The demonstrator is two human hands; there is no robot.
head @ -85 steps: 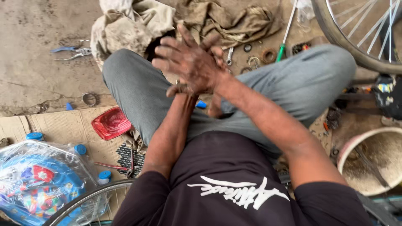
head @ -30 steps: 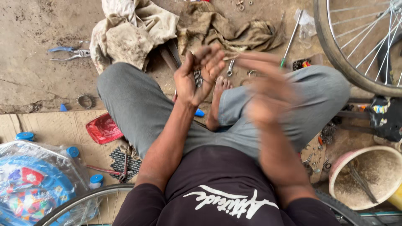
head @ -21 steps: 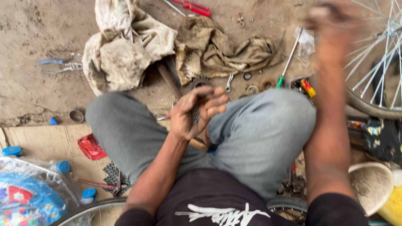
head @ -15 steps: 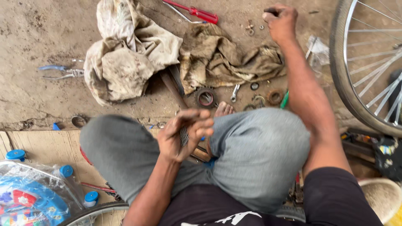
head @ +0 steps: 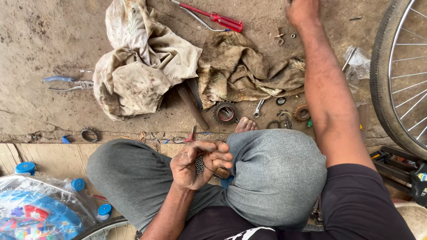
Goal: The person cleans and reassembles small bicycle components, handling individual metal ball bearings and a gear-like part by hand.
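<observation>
Left hand (head: pixel 200 164) is cupping small steel balls (head: pixel 199 165) over the lap, fingers curled. Right hand (head: pixel 303 10) is reaching far across the floor near small washers (head: pixel 280 36); its grip is cut off, unreadable. Sprocket (head: pixel 225 112) is lying untouched.

Dusty dirt floor (head: pixel 40 40), cardboard sheet (head: pixel 44 155)

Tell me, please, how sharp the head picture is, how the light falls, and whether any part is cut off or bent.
Head view: soft, even daylight with no hard shadows or glare; ground, red screwdriver and rags are sharp; the left hand, cupping small dark beads, is clear; the right hand is cut by the top edge; the wheel at the right bows slightly, a wide-lens effect.
</observation>
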